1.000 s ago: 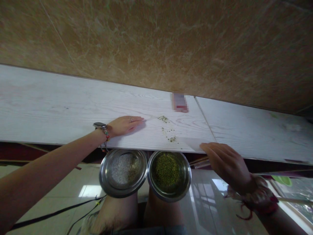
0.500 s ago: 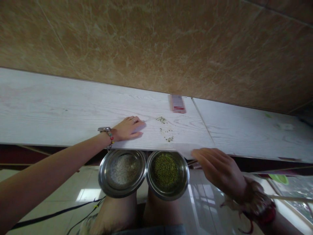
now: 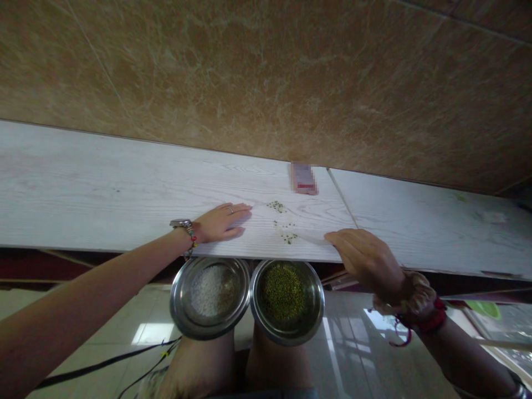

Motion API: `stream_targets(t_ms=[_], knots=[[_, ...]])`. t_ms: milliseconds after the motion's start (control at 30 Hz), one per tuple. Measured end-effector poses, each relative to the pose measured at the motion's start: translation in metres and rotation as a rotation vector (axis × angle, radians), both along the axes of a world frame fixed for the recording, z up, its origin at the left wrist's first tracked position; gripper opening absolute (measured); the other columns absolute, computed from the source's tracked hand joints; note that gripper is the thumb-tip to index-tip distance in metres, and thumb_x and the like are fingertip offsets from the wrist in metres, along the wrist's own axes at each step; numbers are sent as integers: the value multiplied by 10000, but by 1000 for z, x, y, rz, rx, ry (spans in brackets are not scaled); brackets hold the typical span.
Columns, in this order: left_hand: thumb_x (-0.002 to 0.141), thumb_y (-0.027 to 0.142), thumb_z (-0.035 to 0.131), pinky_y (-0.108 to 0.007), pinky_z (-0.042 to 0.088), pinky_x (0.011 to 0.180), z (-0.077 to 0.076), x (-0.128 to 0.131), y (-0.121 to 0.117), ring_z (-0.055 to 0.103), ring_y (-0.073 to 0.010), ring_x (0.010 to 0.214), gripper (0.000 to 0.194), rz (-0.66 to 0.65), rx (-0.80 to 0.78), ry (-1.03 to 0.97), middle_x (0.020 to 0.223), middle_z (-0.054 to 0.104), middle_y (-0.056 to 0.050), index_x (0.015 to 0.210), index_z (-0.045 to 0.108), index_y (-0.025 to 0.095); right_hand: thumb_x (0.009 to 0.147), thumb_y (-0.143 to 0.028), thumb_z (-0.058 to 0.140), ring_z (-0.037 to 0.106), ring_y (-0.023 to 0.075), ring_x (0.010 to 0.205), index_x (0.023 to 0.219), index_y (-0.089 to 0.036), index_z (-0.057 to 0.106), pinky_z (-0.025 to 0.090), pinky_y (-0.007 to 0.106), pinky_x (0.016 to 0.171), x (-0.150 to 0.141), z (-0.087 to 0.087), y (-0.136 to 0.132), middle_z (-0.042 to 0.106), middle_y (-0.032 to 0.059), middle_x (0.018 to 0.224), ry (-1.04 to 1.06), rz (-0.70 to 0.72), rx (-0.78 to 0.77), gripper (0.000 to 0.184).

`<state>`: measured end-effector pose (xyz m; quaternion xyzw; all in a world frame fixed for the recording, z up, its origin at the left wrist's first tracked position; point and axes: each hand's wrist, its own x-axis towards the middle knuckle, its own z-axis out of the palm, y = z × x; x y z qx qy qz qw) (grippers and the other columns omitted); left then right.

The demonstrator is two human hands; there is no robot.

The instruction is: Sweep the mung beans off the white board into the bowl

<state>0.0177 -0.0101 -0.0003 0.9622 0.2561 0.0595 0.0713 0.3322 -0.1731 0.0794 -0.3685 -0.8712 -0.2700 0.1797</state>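
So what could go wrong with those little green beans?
Loose beans lie on the white counter, some near its edge, so they might miss the bowl of green beans and drop to the floor.
The bowl of white grains sits alongside, so stray beans might land there.
Both bowls seem to rest on the person's knees; a wiggle could tip them.

Green beans (image 3: 282, 291), whitish grains (image 3: 209, 292), white wood-grained counter (image 3: 103, 172), brown marbled wall (image 3: 249, 72)

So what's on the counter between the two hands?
The head view shows scattered green beans between the left hand and the right hand, plus a pale, blurred strip extending from the latter.
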Motion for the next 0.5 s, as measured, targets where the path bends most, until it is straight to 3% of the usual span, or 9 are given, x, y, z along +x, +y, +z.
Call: stream_targets(t_ms=[167,500], knots=[[931,397,396,-401,257,1111,0,0,0,377,-219,1343,443,11,-1,9,1497,376,-76,1330,429,208,860,4,374,619,153,718,897,-111,644,499,276,624,-1,1,6,711,76,780,-3,82,-25,296],[930,404,383,-412,273,1100,1,1,0,376,-226,1341,448,18,-12,9,1491,384,-85,1327,434,202,860,-4,371,617,147,716,889,-137,653,496,277,627,-7,4,11,714,63,791,-20,108,-44,312]])
